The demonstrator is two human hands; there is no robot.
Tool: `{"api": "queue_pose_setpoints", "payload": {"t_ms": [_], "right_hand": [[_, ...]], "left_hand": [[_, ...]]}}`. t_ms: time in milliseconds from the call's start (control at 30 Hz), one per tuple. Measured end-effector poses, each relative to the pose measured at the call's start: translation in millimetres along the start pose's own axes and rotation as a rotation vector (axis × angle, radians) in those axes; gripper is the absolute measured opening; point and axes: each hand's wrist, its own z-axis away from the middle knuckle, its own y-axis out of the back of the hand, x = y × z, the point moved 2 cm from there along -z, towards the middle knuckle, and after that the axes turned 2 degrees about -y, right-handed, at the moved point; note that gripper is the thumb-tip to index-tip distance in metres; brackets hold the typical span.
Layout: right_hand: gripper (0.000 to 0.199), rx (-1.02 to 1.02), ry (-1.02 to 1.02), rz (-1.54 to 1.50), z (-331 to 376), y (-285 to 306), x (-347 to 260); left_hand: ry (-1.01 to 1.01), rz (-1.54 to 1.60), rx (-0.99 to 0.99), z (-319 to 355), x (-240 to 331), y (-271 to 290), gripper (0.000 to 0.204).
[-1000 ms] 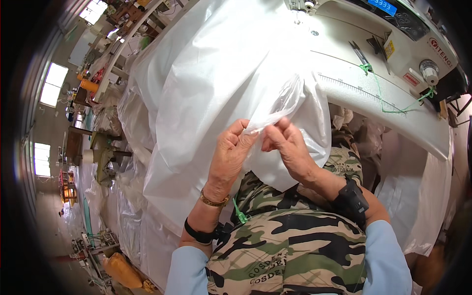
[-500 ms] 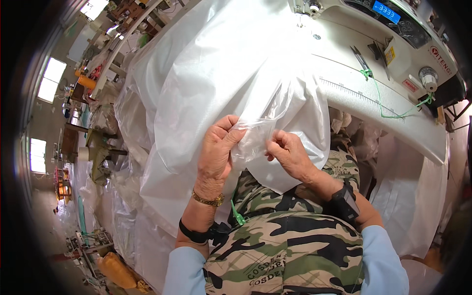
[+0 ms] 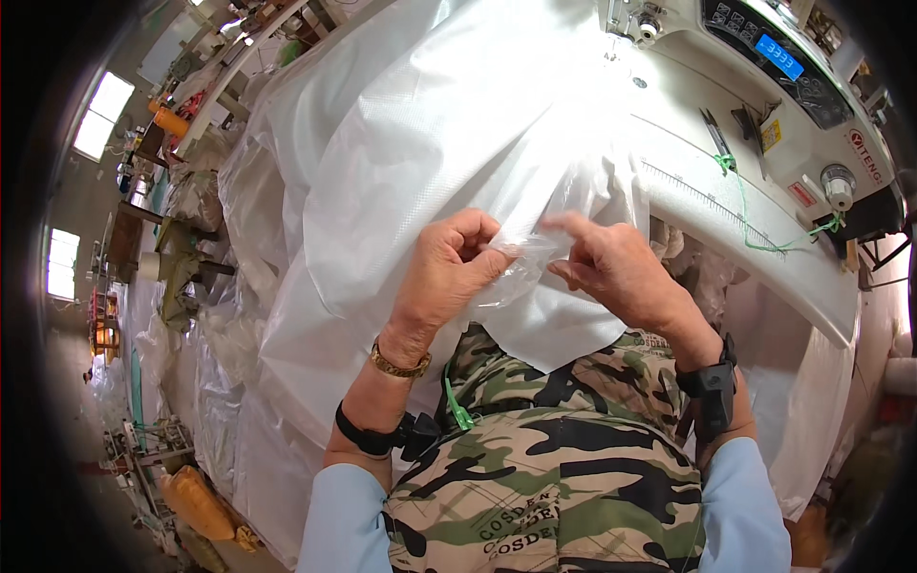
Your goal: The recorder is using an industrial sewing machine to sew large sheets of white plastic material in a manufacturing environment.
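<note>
My right grip [image 3: 626,277] has moved away from my left grip [image 3: 444,272] and parted

Half a second ago I had the clear film [image 3: 521,277] spread between my two hands; now it is bunched up at my left fingertips. Closest to me is my camouflage apron [image 3: 544,458], with a green clip [image 3: 460,413] lying against it. Both my forearms wear black bands, and a gold-coloured bracelet [image 3: 399,361] circles my left wrist. Above my lap, my left thumb and forefinger are clamped on the film, which hangs in crinkles just below them. My right thumb and forefinger stand apart just beside it, the forefinger blurred; I cannot tell whether they touch the film. The white woven sheet [image 3: 382,172] lies in big folds under and beyond my hands, running up toward the bright light at the sewing machine [image 3: 812,143]. On the table [image 3: 793,291] to my right, a pair of snips [image 3: 714,134] is tied to a green cord [image 3: 743,215]. Far off to my left, a bright window [image 3: 105,115] shows in the wall.
</note>
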Motion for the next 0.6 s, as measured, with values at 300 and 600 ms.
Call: {"api": "queue_pose_setpoints", "payload": {"t_ms": [300, 600], "right_hand": [[0.021, 0.125, 0.110, 0.234, 17.8, 11.2, -20.5], [0.020, 0.233, 0.174, 0.497, 16.0, -2.2, -19.2]], "left_hand": [[-0.062, -0.188, -0.078, -6.4, -8.0, -1.1, 0.008], [-0.230, -0.339, -0.018, -5.7, -5.4, -13.8, 0.018]]}}
